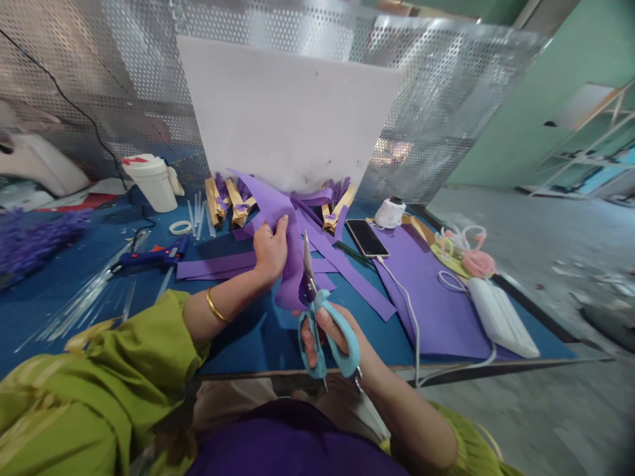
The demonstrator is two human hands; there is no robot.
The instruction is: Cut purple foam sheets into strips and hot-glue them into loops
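The left hand (270, 251) pinches a purple foam sheet (290, 264) above the blue tabletop (238, 337). The right hand (332, 337) holds turquoise scissors (322, 324) in a closed grip, blades cutting into the sheet's lower edge.

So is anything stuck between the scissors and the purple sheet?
No. The scissors in the right hand already meet the purple sheet, which the left hand holds; nothing visible lies between them.
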